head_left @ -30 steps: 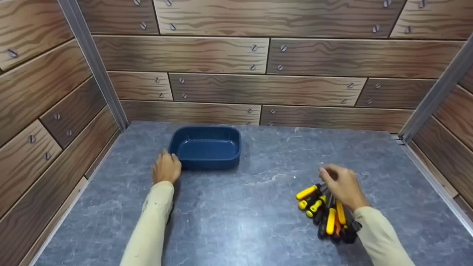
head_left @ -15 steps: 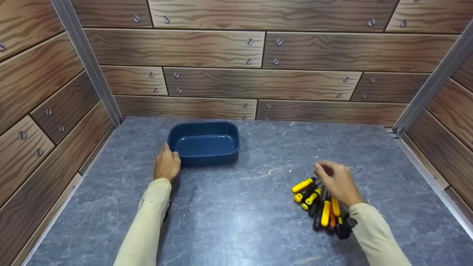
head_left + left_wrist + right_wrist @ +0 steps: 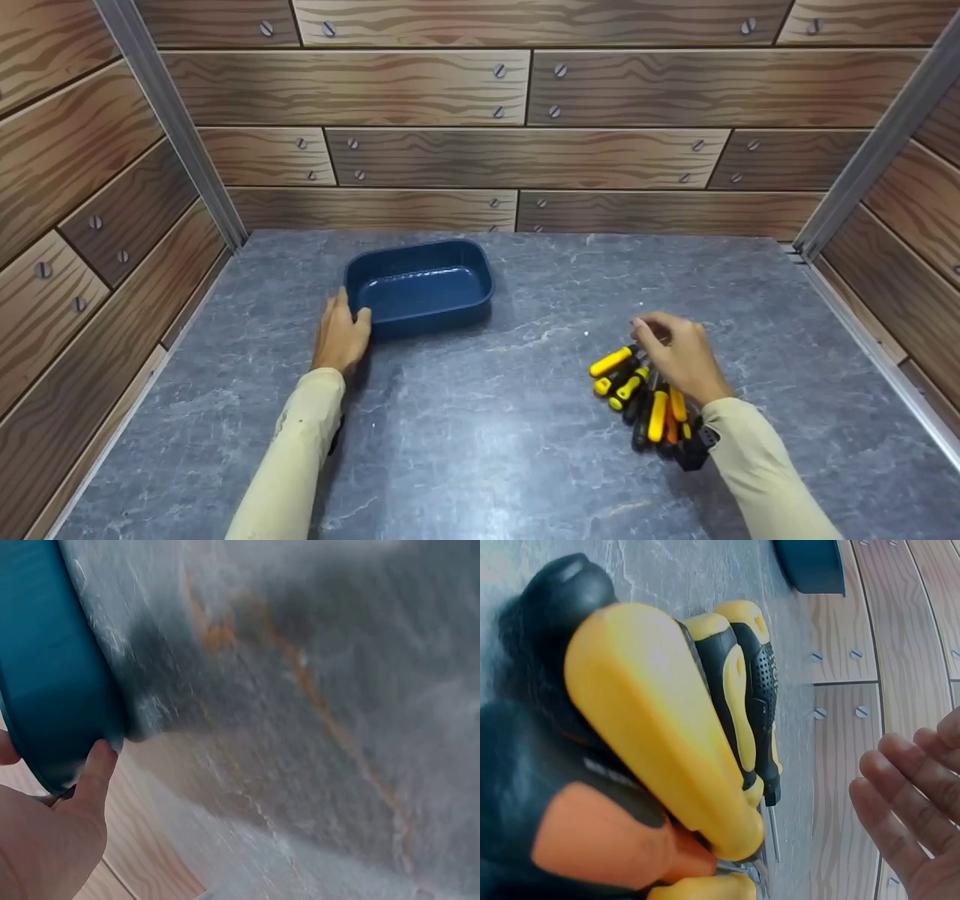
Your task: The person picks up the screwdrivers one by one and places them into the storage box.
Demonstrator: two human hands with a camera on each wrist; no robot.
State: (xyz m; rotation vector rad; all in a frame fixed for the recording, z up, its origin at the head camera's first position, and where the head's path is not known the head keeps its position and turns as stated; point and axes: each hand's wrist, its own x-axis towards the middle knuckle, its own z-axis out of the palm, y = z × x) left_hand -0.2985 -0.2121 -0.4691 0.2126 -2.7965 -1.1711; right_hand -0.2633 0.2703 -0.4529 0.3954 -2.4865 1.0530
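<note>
A dark blue rectangular plastic tub [image 3: 431, 321] stands on the grey marbled table. My left hand [image 3: 341, 334] touches its near left corner, fingers along the left end and thumb by the front wall. The left wrist view shows fingertips against the outside of the tub [image 3: 60, 675]. On the right lies a pile of screwdrivers [image 3: 657, 412] with yellow, black and orange handles. My right hand [image 3: 682, 352] hovers above their shaft ends, fingers loosely bent and holding nothing. Seen from the right wrist, a thick yellow handle [image 3: 660, 720] is closest, with the right fingers [image 3: 900, 817] apart from it.
Wood-patterned panels [image 3: 420, 157] rise behind the table [image 3: 480, 420] and on both sides. Grey metal posts [image 3: 176, 127] stand at the back corners. Black wrist gear [image 3: 697, 446] sits by the right sleeve, beside the screwdriver pile.
The tub has turned slightly, its right end swinging away toward the back wall. My left fingers have straightened along its end. The right hand stays over the pile; the head view has tilted a little.
</note>
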